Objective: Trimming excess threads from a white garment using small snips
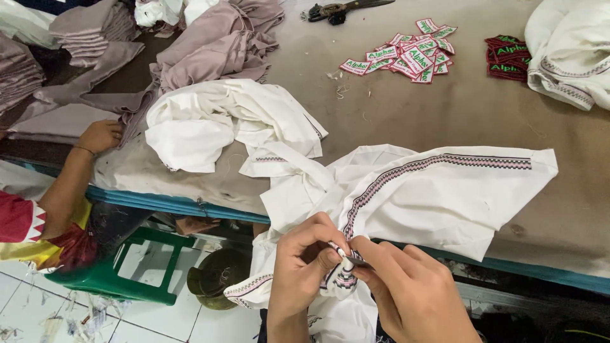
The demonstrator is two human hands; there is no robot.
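1. Hand state: the left hand [304,263] and the right hand [406,289] are both pinched narrow on one spot of the white garment [438,197], at its patterned trim [343,276]. A small dark tool tip appears to sit between the right fingertips; its kind cannot be determined.
2. Location of the work: the garment lies over the near edge of the table [445,108]. One part spreads flat on the table; the held part hangs below the edge, in front of the person.
3. Risk, fabric damage: the pinch point sits directly on the trim. A slip of the tool is likely to cut or snag the stitching or the cloth.
4. Risk, finger injury: the left fingertips touch the tool tip. A slip may nick them.
5. Risk, garment slide: the hanging part may pull the spread part off the table.
6. Surroundings: a second crumpled white garment [222,121] touches the first. Woven labels [406,54] and scissors [343,9] lie well apart, at the far side.
7. Obstructions: a co-worker's hand [100,135] rests on the left table edge beside mauve cloth [216,41]. A green stool [136,270] stands below.
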